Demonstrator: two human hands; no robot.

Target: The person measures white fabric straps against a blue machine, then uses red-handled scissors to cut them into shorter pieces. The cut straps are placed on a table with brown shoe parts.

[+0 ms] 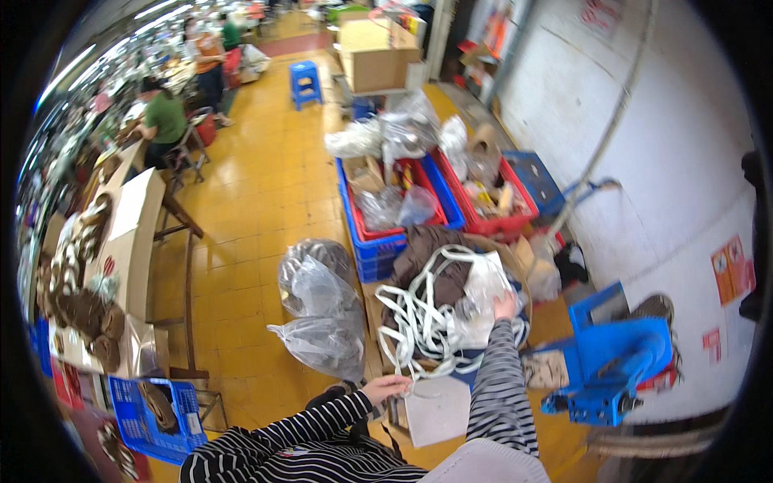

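A loose heap of white strap lies over dark brown cloth in a large open box in front of me. At the heap's near edge, my left hand is closed, pinching a piece of the white strap. My right hand reaches to the far right of the heap, its fingers curled in beside a crumpled clear plastic bag. What those fingers grip, if anything, is hidden. Just below the heap stands a pale flat board.
Grey plastic bags lie on the floor to the left. Blue and red crates stand beyond the box. A blue machine is at the right by the wall. Along the left runs a workbench; a seated person works farther off.
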